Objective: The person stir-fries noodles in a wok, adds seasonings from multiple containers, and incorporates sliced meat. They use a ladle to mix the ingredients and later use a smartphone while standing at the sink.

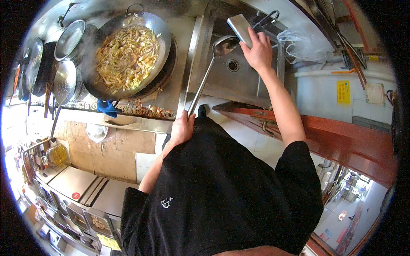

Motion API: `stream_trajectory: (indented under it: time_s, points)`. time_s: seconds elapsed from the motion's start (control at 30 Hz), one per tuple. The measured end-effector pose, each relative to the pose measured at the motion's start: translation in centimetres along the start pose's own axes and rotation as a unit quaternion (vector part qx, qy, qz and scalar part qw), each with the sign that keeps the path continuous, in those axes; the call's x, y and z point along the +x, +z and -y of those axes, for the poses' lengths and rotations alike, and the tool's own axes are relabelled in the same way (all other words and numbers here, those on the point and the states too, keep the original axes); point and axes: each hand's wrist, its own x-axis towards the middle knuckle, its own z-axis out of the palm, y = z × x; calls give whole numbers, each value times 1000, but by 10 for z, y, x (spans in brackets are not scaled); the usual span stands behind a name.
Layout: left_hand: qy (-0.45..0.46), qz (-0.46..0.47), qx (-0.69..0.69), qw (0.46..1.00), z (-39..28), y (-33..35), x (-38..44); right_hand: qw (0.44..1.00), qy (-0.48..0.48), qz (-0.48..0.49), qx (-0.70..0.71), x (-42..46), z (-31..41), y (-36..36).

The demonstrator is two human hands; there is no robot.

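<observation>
My left hand (182,129) is closed around the end of a long-handled metal ladle (204,81). The ladle's bowl is held out over a stainless steel sink (211,81) and has something dark in it. In my right hand (258,48) is a silver-grey rectangular box (239,28) with a blue edge, tilted beside the ladle's rim. Whether anything flows from the box cannot be made out. Left of the sink, a large steel wok (164,48) holds steaming shredded food (128,57), perhaps vegetables or noodles, in brown and pale green.
A blue cloth (108,108) hangs by the wok's near handle. A perforated skimmer (65,81) and a metal bowl (69,40) stand to the left. The faucet (270,16) and a clear plastic bag (299,44) are behind the sink. A red-brown panel (336,134) runs along the right.
</observation>
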Motion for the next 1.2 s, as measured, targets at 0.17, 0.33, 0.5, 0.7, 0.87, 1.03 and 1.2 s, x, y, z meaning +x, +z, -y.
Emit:
stream_trajectory:
  time_s: [0.17, 0.33, 0.5, 0.7, 0.87, 1.03, 1.2]
  points:
    - [-48, 96, -130, 986, -34, -24, 6, 994, 24, 7, 103, -17, 7, 3]
    - [18, 27, -58, 998, -22, -7, 7, 975, -214, 65, -14, -45, 38, 10]
    - [-6, 27, -46, 999, -42, -6, 5, 988, -146, 47, -27, -41, 29, 1]
    - [-12, 18, -23, 1000, -37, 5, 3, 998, -9, 28, -59, -44, 54, 3]
    - [-16, 15, 4, 1000, -36, 3, 2, 982, -161, 86, -50, -58, 53, 14]
    - [-14, 16, 22, 1000, -33, 6, -6, 998, 16, 42, -43, -45, 40, 4]
    - [-11, 11, 31, 999, -32, 4, -5, 993, -92, 71, -22, -56, 40, 19]
